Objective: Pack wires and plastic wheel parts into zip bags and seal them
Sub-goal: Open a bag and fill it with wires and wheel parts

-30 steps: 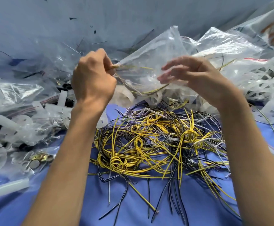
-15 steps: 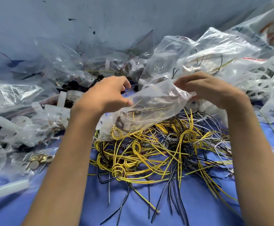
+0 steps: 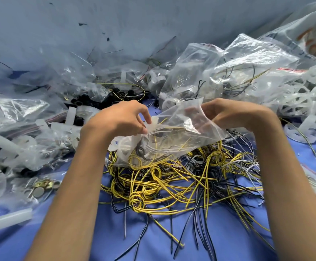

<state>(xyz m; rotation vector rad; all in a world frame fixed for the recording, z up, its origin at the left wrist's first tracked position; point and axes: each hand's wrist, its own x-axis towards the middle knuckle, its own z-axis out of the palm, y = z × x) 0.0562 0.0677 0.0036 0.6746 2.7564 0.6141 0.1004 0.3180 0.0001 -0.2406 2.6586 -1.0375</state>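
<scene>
Two bare hands hold one clear plastic zip bag (image 3: 174, 142) between them, just above a loose tangle of yellow, black and grey wires (image 3: 181, 183) that lies on the blue cloth (image 3: 115, 238). The left hand (image 3: 118, 119) has its fingers curled, and its thumb and fingertips pinch the bag's left edge. The right hand (image 3: 230, 114) is curled round the bag's upper right edge, and some of its fingers show through the plastic. The bag sags between the two grips, with its lower part resting on the wire tangle. Inside it lie coils of yellow, black and pale wire. A pale ring shape shows at its lower left corner, either in the bag or behind it. Whether the bag's mouth is sealed cannot be told. Behind the hands stand filled clear bags (image 3: 196, 72) with wires in them. At the far right are heaped white plastic wheel parts (image 3: 304, 102), with more at the left edge among crumpled bags. Near the left forearm lie round metal pieces (image 3: 42, 187).
</scene>
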